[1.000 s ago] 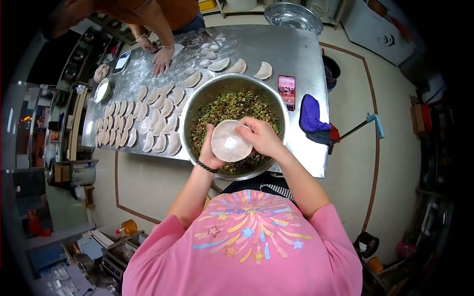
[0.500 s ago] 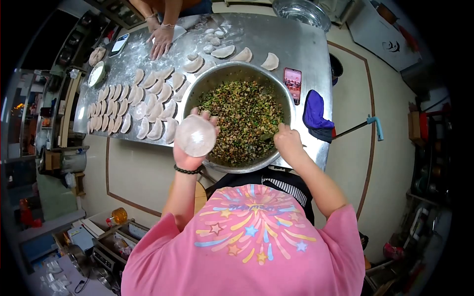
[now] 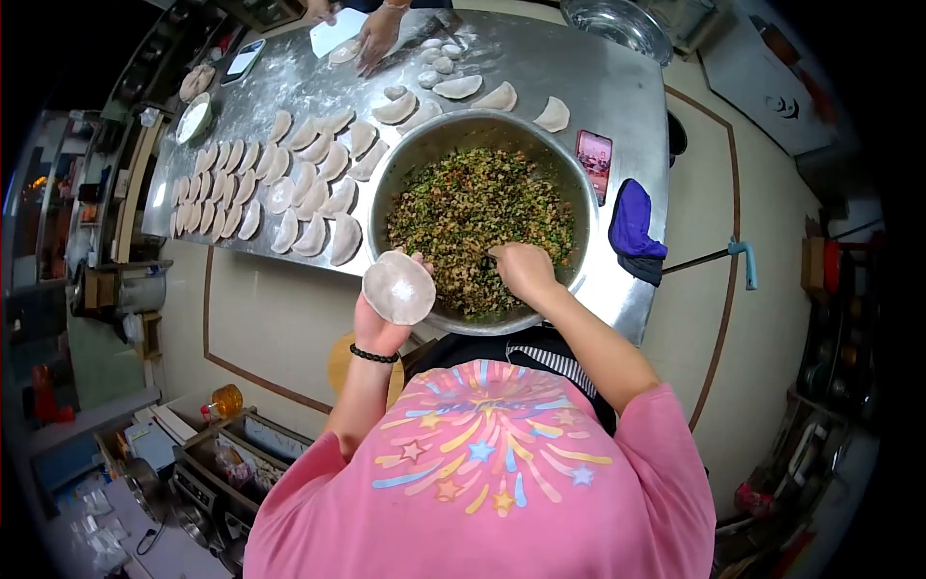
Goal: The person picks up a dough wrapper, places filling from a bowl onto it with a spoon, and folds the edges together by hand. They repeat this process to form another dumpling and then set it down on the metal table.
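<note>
On the upturned palm of my left hand (image 3: pixel 380 331) rests a round, flat dumpling wrapper (image 3: pixel 398 288), with fingertips showing past its far edge. It is held beside the near left rim of a large metal bowl (image 3: pixel 583 198). Chopped filling (image 3: pixel 473 198), green and brown with orange bits, lies in the bowl. My right hand (image 3: pixel 527 273) reaches over the filling, fingers closed around the handle of a spoon (image 3: pixel 482 251); the spoon's head is hard to make out against the filling. Folded dumplings (image 3: pixel 312 234) lie in rows left of the bowl.
Across the metal table (image 3: pixel 540 58), another person's hand (image 3: pixel 380 37) is near a white scraper (image 3: pixel 336 34) and dough pieces (image 3: pixel 444 65). A phone (image 3: pixel 594 164) and a purple cloth item (image 3: pixel 632 222) lie right of the bowl. A flour bowl (image 3: pixel 194 120) stands far left.
My right hand has moved left from the bowl's right rim to over the middle of the filling. My left hand still holds the wrapper, slightly lower. The other person's hands have shifted, exposing the scraper.
</note>
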The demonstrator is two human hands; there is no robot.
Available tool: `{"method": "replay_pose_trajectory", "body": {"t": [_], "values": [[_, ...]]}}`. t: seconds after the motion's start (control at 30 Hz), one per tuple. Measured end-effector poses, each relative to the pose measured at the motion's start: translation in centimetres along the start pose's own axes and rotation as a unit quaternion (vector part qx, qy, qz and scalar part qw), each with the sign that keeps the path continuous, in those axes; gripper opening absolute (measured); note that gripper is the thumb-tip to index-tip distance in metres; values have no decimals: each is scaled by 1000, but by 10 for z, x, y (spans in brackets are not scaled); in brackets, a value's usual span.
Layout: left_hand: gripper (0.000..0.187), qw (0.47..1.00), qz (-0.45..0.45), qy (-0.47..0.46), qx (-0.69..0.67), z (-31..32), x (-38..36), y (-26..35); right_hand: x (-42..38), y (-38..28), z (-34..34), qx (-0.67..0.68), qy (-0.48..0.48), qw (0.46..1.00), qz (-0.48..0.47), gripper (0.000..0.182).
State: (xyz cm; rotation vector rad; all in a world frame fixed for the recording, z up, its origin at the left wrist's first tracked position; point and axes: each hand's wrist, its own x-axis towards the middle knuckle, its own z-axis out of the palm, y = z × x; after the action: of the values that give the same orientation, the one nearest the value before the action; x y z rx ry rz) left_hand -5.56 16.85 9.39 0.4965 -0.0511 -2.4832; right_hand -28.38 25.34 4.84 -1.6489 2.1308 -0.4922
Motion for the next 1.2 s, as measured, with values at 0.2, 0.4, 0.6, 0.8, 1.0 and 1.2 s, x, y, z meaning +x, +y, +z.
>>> {"method": "replay_pose_trajectory", "body": {"t": [0.2, 0.4, 0.6, 0.8, 1.0, 1.2], "values": [[41, 993, -87, 81, 15, -5, -17, -19, 4, 3, -33, 124, -130, 981, 76, 27], [43, 984, -157, 84, 0, -32, 20, -35, -4, -14, -73, 108, -95, 988, 54, 22], [37, 991, -124, 8, -49, -9, 71, -33, -24, -25, -63, -5, 153, 972, -176, 39], [35, 994, -111, 15, -13, -2, 77, -23, -24, -22, -64, 64, 273, 951, -127, 39], [35, 999, -31, -6, 29, -1, 58, 3, -23, 16, -50, -84, 39, 995, 23, 28], [38, 998, -66, 3, 22, -11, 40, 3, -22, 26, -35, 35, -38, 997, 65, 27]]}}
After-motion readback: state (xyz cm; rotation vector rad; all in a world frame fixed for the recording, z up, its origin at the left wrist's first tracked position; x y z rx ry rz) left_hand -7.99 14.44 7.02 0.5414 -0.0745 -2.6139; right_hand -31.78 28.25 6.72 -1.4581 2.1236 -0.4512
